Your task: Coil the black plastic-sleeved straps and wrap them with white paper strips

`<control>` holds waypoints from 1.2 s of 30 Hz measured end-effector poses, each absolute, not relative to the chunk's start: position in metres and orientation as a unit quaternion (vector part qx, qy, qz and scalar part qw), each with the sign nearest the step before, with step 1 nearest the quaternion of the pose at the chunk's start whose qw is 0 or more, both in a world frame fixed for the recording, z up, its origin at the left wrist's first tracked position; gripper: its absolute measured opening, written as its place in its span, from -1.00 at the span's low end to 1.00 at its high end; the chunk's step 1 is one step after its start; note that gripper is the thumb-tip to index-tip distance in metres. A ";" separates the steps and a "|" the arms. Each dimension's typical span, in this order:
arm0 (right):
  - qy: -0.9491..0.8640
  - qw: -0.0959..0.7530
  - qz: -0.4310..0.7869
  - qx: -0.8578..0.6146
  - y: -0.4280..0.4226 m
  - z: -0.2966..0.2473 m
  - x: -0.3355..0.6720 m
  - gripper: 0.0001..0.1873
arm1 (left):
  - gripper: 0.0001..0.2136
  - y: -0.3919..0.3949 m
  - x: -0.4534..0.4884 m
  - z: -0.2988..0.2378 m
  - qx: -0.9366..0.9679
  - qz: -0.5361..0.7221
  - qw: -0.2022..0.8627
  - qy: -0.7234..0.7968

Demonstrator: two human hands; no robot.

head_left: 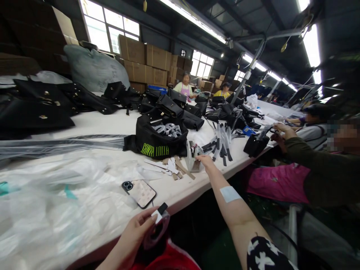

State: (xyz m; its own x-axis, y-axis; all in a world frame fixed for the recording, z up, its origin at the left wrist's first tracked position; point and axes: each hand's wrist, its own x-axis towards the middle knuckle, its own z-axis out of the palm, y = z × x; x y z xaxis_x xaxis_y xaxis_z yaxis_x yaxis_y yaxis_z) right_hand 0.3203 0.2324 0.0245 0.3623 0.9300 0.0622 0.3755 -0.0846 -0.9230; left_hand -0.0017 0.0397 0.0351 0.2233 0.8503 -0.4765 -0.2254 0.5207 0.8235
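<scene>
R hand (pixel 206 160) is stretched out over the white table (pixel 107 123), fingers loosely spread at a tape dispenser (pixel 192 159); firm contact can't be told. L hand (pixel 137 228) is pinched on a small black-and-white strap piece (pixel 159 213) near the table edge, just below a phone (pixel 139 192) laid face down. An open black bag (pixel 157 140) w/ green lettering is set behind the dispenser, filled w/ wrapped grey straps (pixel 168 129). Cardboard strips (pixel 174 167) are scattered beside it. Clear plastic bags (pixel 56 195) are spread at left.

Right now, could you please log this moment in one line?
left hand: holds strap | right hand: at tape dispenser | phone on table
</scene>
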 end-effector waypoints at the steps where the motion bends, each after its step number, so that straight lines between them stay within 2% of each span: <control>1: -0.481 0.479 0.283 -0.678 0.228 0.024 0.320 -0.76 | -0.50 0.040 -0.001 0.034 0.314 0.378 0.716 0.497; 6: -0.464 0.481 0.250 -0.701 0.196 0.018 0.318 -0.73 | -0.48 0.040 0.000 0.031 0.302 0.381 0.735 0.473; 13: -0.445 0.461 0.335 -0.691 0.146 0.022 0.300 -0.68 | -0.42 0.041 0.004 0.042 0.345 0.409 0.696 0.480; 19: -0.495 0.475 0.508 -0.522 0.068 0.053 0.212 -0.71 | -0.43 0.041 0.013 0.041 0.437 0.429 0.612 0.500; 22: -0.490 0.455 0.564 -0.485 0.041 0.058 0.180 -0.71 | -0.47 0.040 0.015 0.038 0.467 0.434 0.578 0.510; 32: -0.471 0.375 0.611 -0.514 0.041 0.036 0.164 -0.62 | -0.54 0.033 0.008 0.033 0.462 0.476 0.561 0.495; 36: -0.463 0.357 0.665 -0.465 0.039 0.041 0.162 -0.62 | -0.58 0.033 0.009 0.034 0.458 0.480 0.502 0.554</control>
